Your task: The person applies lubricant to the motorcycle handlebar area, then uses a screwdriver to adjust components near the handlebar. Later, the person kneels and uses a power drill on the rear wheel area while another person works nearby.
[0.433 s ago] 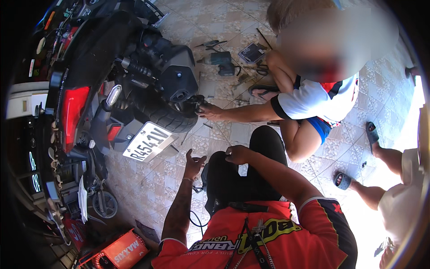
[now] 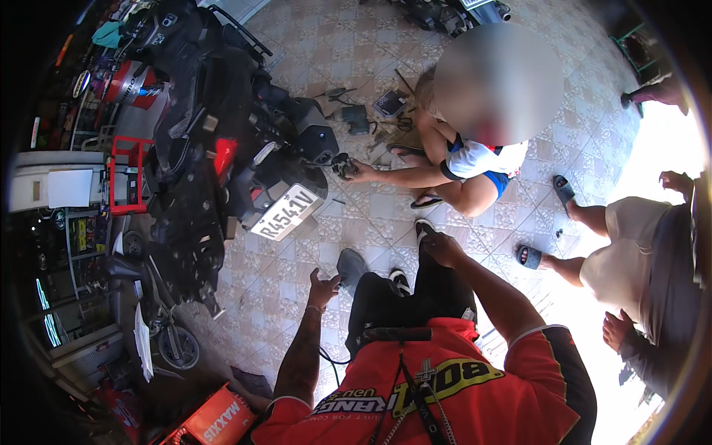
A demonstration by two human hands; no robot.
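Observation:
My left hand (image 2: 322,288) is raised beside my left knee, fingers apart and holding nothing. It is nearest to a grey rounded object (image 2: 351,267) on the floor. My right hand (image 2: 443,250) rests at my right knee on the black trousers (image 2: 382,305), its fingers lying loosely with nothing seen in them. Ahead to the left stands a black motorcycle (image 2: 285,126) with a white plate (image 2: 288,212) at its rear. Beside its rear end, a squatting person's hand (image 2: 361,171) holds a small black part (image 2: 343,166).
A green cordless drill (image 2: 351,119), a flat black box (image 2: 389,104) and several hand tools lie on the tiled floor (image 2: 378,193). Another person in sandals (image 2: 529,256) stands right. A red rack (image 2: 127,178), a small wheeled bike (image 2: 178,343) and a red box (image 2: 215,419) line the left.
The view has tilted up and widened, so more of the surroundings shows. My right hand has moved right, from between my knees to the right knee. The squatting person still holds the black part.

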